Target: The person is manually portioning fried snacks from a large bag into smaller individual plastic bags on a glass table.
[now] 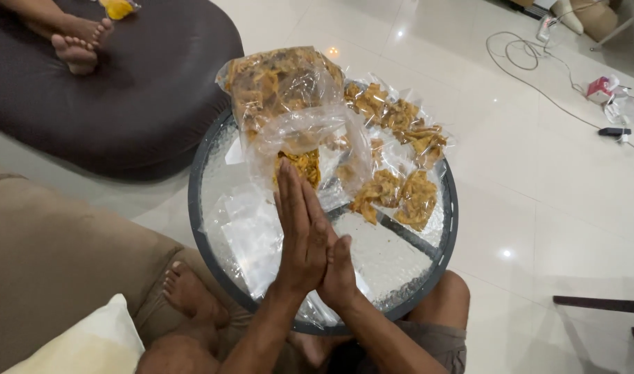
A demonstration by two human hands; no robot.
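Left hand (300, 239) & right hand (338, 273) pressed palm-to-palm, fingers straight, gripping nothing, just before clear snack bags (289, 104) w/ golden-brown crisps.

A round glass surface (428, 266) with a dark rim carries clear plastic bags of golden fried snacks (393, 190) and several empty clear bags (251, 235).

We note a tabletop (407, 270) of textured, pebbled glass inside a dark, matt rim. The large bag (289, 97) and the small packets (393, 156) are clear, glossy, crinkled plastic film over dry, rough orange-brown snacks. The floor (539, 180) is glossy, smooth, pale tile. The sofa (47, 256) is matt tan cloth; the dark cushion (137, 90) looks matt and smooth.
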